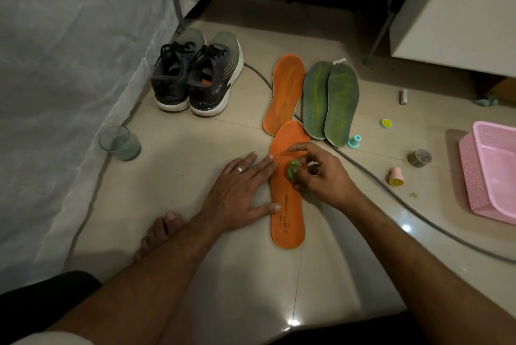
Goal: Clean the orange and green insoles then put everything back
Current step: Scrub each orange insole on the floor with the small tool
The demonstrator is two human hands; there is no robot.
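1. The near orange insole (287, 205) lies flat on the floor (181, 149) in front of the person, heel end toward them, with dark print near the heel.
2. The left hand (240, 191) is spread flat, palm down, on the floor at the insole's left edge; its fingertips and thumb rest on that edge. A ring (239, 169) is on one finger.
3. The right hand (318, 174) is curled over the middle of the insole, its fingers pinching a small green pad (293, 170) against the orange surface.
4. The second orange insole (286, 90) lies farther away, its near end beside the toe of the first.
5. Two green insoles (331, 101) lie side by side just right of it, overlapping a little, with yellowish marks on top.
6. A pair of shoes (195, 76) stands to the left of the insoles, heels toward the person, close to the bed (69, 51).
7. A glass (120, 143) with some liquid stands on the floor near the bed's edge.
8. A grey cable (391, 188) runs across the floor, passing under the insoles.
9. A pink basket (474, 177) sits at the right edge, with small stamps and caps scattered on the floor between it and the insoles.
10. A bare foot (159, 233) rests on the floor by the left forearm.
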